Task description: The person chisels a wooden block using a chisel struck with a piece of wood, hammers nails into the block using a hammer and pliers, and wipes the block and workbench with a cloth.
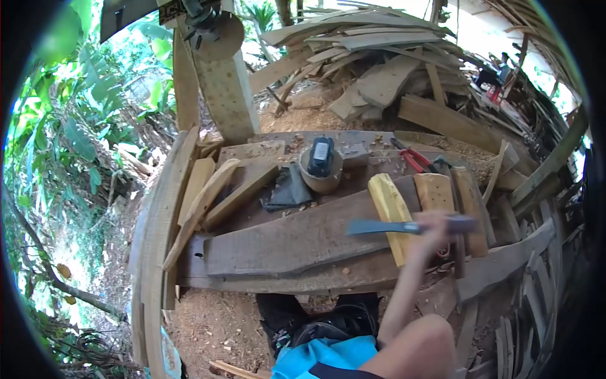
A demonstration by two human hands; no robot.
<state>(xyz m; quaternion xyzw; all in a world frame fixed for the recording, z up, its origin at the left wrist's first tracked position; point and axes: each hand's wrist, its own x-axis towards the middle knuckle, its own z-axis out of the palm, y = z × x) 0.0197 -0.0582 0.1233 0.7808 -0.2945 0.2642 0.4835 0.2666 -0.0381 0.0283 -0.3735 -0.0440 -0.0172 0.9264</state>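
My right hand (432,228), blurred by motion, is closed round the handle of a long flat-bladed tool (379,227). Its blade points left across a yellowish wood block (395,224), and the dark handle end sticks out to the right. Whether the blade touches the block cannot be told. Beyond the hand lie two browner blocks (434,189) (470,211). A long dark plank (284,246) lies beneath the yellowish block, along the near side of the bench. My left hand is out of view.
A round container (323,182) with a black device (320,158) stands near a dark cloth (287,189). Red-handled pliers (413,158) lie at the back. Wood strips (202,202) lie left; a post (224,95) rises behind. Beyond are piled offcuts (379,82).
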